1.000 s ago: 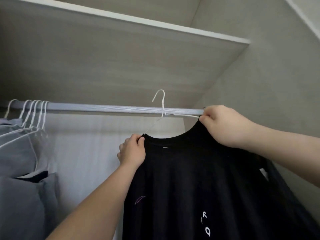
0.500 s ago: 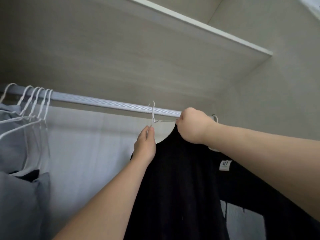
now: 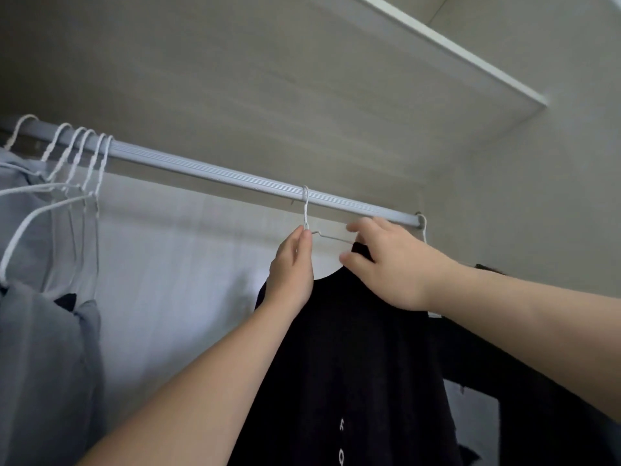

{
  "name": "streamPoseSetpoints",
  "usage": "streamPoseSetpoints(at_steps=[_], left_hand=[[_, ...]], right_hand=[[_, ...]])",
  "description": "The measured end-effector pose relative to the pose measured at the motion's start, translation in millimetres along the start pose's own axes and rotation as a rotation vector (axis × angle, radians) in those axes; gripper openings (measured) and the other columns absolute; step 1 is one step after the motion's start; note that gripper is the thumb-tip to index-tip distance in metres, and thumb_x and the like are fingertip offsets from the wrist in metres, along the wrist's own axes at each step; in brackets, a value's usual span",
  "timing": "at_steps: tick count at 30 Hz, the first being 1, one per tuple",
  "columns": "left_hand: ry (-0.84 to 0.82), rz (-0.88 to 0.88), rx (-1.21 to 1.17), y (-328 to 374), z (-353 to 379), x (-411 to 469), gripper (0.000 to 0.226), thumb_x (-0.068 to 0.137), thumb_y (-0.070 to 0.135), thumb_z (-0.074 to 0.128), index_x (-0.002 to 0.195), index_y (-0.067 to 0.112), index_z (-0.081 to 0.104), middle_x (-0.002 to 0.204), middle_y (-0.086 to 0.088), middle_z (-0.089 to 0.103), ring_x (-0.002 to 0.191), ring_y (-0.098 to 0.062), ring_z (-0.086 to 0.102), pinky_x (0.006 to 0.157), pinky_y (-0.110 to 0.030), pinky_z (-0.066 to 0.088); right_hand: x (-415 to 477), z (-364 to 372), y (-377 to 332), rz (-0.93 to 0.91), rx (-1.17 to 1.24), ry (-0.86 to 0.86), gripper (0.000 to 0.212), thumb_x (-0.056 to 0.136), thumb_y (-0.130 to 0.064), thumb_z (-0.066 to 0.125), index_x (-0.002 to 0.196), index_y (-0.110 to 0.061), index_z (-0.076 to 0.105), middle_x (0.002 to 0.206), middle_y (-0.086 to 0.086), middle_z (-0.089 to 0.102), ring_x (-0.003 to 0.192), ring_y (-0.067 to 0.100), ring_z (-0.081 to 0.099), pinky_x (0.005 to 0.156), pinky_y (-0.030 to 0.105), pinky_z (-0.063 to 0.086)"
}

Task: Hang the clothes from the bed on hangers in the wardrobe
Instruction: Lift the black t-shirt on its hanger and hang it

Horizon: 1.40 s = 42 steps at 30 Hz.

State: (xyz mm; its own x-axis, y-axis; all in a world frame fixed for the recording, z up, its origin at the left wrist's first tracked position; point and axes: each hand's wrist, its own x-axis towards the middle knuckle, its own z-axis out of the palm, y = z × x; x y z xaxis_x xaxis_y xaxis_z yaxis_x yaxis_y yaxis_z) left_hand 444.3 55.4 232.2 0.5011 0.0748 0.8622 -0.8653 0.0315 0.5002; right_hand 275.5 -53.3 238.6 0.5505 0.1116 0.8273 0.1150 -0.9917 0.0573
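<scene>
A: Take the 2 hands first. What is the left hand [image 3: 291, 267] doing?

B: It reaches up to just under the rail [image 3: 208, 169]. Its fingers are straight and pressed together, and the tips touch the neck of the white wire hanger [image 3: 305, 210]. I see no finger curled round the wire.

A: And the right hand [image 3: 386, 264]?

B: It is also just under the rail, nearer the rail's right end. The fingers are loosely spread, with the thumb apart from the rest. The palm lies on the shoulder of the black shirt [image 3: 353, 348]. The hanger's arm runs into the gap between thumb and fingers, and as far as I can make out the hand pinches nothing.

A: Where is the shirt?

B: It is on that hanger, whose hook sits over the rail, right of the rail's middle. The shirt hangs down below the rail, with white letters [image 3: 341, 442] low on its front.

A: What else is on the rail?

B: At its right end there is 1 more hanger hook [image 3: 423, 227], and a second dark garment [image 3: 537, 381] hangs below that end. Toward its left end is a bunch of white hooks [image 3: 80, 146] with grey clothes [image 3: 43, 348] under them. Above the rail runs a pale shelf [image 3: 268, 79].
</scene>
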Motion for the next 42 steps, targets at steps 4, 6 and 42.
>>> streamPoseSetpoints(at_steps=[4, 6, 42], left_hand=[[-0.013, 0.016, -0.010, 0, 11, 0, 0.047, 0.101, 0.058, 0.035, 0.143, 0.039, 0.046, 0.146, 0.019, 0.047, 0.135, -0.006, 0.043, 0.109, -0.029, 0.031], [-0.035, 0.014, 0.001, -1, 18, 1, 0.047, 0.101, 0.057, 0.036, 0.144, 0.039, 0.044, 0.147, 0.019, 0.046, 0.134, -0.007, 0.043, 0.108, -0.028, 0.030], [-0.427, -0.059, 0.035, -27, 231, 6, 0.064, 0.098, 0.057, 0.046, 0.155, 0.032, 0.029, 0.160, 0.005, 0.032, 0.144, -0.021, 0.035, 0.115, -0.039, 0.027]], right_hand=[[-16, 3, 8, -0.198, -0.410, -0.064, 0.063, 0.097, -0.059, 0.031, 0.147, -0.021, 0.031, 0.157, -0.004, 0.023, 0.145, 0.018, 0.018, 0.112, 0.039, 0.027], [-21, 5, 15, -0.175, -0.502, -0.157, 0.073, 0.096, -0.064, 0.026, 0.153, -0.018, 0.020, 0.164, -0.002, 0.003, 0.150, 0.016, -0.001, 0.118, 0.043, 0.016], [-57, 4, 191, 0.027, -0.964, -0.351, 0.080, 0.094, -0.068, 0.011, 0.156, -0.020, -0.007, 0.161, 0.001, -0.022, 0.147, 0.015, -0.024, 0.118, 0.052, -0.013]])
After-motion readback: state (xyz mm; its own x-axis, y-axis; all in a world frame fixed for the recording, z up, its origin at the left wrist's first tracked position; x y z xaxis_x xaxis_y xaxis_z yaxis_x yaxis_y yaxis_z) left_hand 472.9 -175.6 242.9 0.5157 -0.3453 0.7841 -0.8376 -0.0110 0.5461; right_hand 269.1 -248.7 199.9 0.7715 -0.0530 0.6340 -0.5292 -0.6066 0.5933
